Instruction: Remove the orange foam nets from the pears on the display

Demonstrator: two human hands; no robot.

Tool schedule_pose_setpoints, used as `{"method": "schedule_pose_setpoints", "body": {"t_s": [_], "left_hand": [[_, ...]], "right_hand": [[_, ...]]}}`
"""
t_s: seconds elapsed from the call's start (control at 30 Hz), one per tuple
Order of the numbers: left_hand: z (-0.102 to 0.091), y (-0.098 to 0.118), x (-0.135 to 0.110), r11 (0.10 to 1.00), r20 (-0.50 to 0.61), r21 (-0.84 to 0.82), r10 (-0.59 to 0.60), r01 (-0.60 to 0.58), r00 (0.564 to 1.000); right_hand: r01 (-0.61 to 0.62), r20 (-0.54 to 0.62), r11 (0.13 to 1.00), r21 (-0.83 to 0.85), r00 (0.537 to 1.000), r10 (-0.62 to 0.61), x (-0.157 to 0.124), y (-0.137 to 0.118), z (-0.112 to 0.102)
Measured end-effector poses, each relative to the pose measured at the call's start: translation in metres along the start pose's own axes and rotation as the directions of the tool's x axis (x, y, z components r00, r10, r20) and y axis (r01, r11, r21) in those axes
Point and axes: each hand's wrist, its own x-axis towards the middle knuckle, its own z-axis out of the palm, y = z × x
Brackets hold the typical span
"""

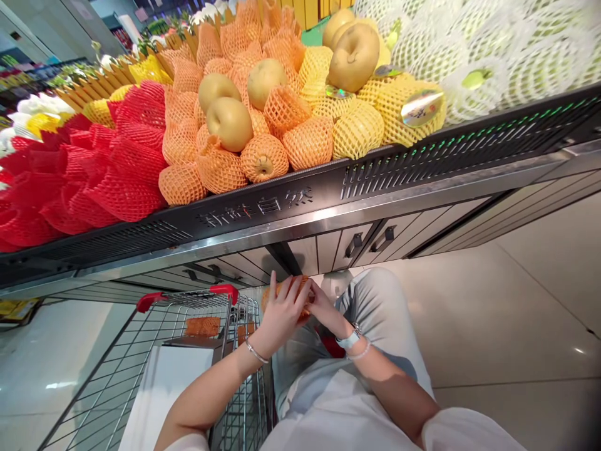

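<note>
My left hand [280, 315] and my right hand [325, 307] meet above the front of the shopping cart. Both grip a fruit in an orange foam net [287, 294], which my fingers mostly hide. A bracelet circles my left wrist, while a white watch and a bracelet sit on my right. Inside the cart lies an orange netted item [203, 326]. Beyond my hands, round yellow-brown pears [230, 124] sit in orange foam nets on the display.
A metal wire shopping cart [188, 299] with a red handle stands below my hands, holding a white bag [164, 391]. The tiered fruit display has a black and steel edge [256, 208] above cabinet fronts. Red, yellow and white netted fruit fill it. Tiled floor lies on both sides.
</note>
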Motion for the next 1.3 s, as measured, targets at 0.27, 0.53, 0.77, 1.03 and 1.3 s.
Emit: {"method": "schedule_pose_setpoints", "body": {"t_s": [0.27,0.53,0.77,1.03,1.3], "left_hand": [[-0.006,-0.020,0.006,0.948,-0.045,-0.268,0.166,-0.172,0.985],[0.000,-0.041,0.001,0.968,0.096,-0.250,0.035,-0.010,0.995],[0.010,-0.024,0.009,0.984,0.057,-0.133,0.123,-0.115,0.991],[-0.005,-0.043,0.000,0.921,-0.412,-0.329,0.057,-0.207,0.909],[0.006,-0.057,0.003,0.237,0.089,-0.963,-0.168,0.128,0.982]], "right_hand": [[-0.011,-0.007,0.989,0.148,1.000,0.012,-0.004,0.004,0.003],[-0.190,0.116,0.930,0.316,0.980,0.160,-0.003,0.001,-0.006],[-0.013,0.030,0.989,0.147,1.000,0.009,-0.002,0.004,-0.004],[-0.194,0.094,0.899,0.393,0.981,0.170,-0.002,-0.001,-0.001],[-0.268,0.091,0.848,0.457,0.963,0.255,0.006,-0.011,-0.018]]}}
